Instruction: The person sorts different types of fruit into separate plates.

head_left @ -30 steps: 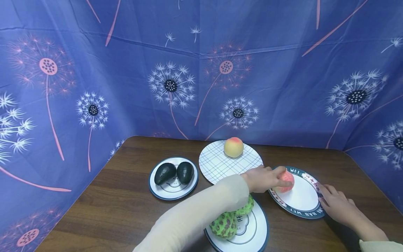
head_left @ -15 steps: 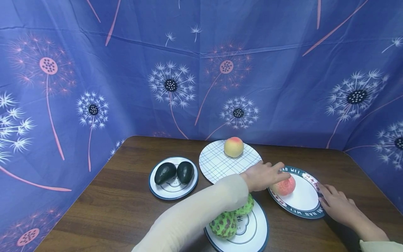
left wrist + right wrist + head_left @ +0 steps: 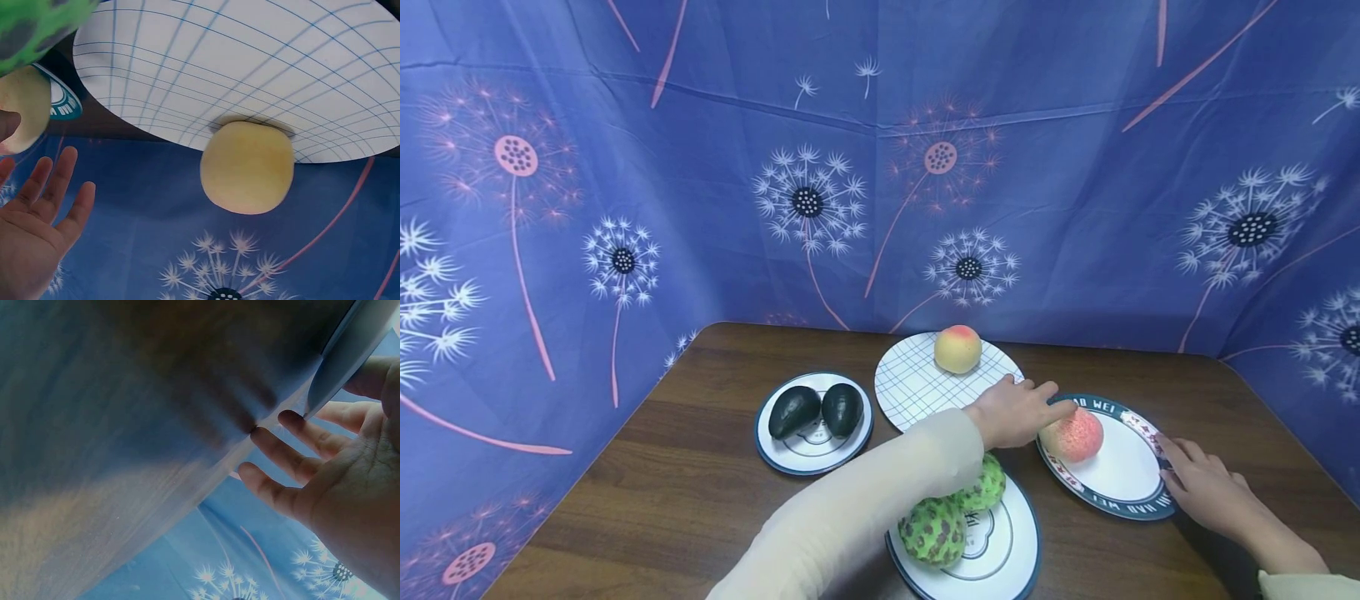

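A pink-and-yellow peach [image 3: 1075, 435] lies on the left part of a white plate with a dark green lettered rim [image 3: 1112, 504]. My left hand [image 3: 1015, 412] reaches across from the left and hovers at the peach's upper left side, fingers spread and holding nothing. In the head view a fingertip overlaps the peach's edge; whether it touches cannot be told. My right hand [image 3: 1213, 492] rests at the same plate's right rim, its fingers fairly straight. In the right wrist view the thumb and index finger [image 3: 344, 415] lie against the plate's edge [image 3: 353, 359].
A yellow peach [image 3: 957, 349] sits on a grid-patterned white plate [image 3: 910, 383] at the back. Two avocados [image 3: 793, 412] are on a small plate [image 3: 816, 467] to the left. Green dark-spotted fruits [image 3: 932, 533] lie on the front plate [image 3: 1000, 567], under my left forearm. A blue dandelion-print cloth [image 3: 880, 183] hangs behind.
My left hand has let go of the pink peach and drawn back slightly to the left and up. The peach stays on the green-rimmed plate. My right hand has hardly moved.
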The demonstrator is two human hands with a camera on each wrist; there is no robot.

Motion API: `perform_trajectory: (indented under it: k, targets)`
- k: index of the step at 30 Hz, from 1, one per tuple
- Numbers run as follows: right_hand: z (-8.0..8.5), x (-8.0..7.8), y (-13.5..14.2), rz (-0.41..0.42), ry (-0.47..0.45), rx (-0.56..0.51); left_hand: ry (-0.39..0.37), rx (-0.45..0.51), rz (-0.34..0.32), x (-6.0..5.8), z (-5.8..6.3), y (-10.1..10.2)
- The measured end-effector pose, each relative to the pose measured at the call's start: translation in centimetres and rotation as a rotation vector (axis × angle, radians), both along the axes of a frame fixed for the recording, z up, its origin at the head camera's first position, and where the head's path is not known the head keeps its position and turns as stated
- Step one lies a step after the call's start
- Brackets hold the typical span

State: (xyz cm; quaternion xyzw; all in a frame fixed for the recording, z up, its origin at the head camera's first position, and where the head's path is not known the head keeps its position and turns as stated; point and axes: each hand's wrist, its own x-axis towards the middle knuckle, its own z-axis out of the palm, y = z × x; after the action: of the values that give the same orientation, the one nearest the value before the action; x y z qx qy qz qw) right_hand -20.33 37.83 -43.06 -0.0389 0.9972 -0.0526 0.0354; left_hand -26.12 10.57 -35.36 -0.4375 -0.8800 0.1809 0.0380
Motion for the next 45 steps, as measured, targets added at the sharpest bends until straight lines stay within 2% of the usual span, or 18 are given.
perform_trajectory:
  k: [8,13,19,27,35,45]
  targets:
    - [0.1,0.0,0.0,-0.008,-0.007,-0.001,0.112,0.027,0.023,-1.1,0.0,-1.5]
    - [0.1,0.0,-0.1,-0.011,-0.019,-0.003,0.15,0.065,0.068,-2.2,-0.1,-2.6]
    - [0.2,0.0,0.0,-0.01,-0.018,-0.004,0.166,0.109,0.138,-3.4,-0.4,-3.8]
    - [0.1,0.0,0.2,0.003,0.002,0.011,0.14,0.123,0.24,-4.6,-0.7,-5.1]
    - [0.2,0.0,0.2,0.009,-0.002,0.001,0.191,0.149,0.303,-5.9,-1.4,-6.6]
    - [0.2,-0.1,0.0,-0.01,-0.014,0.001,0.167,0.162,0.37,-6.7,-2.0,-7.4]
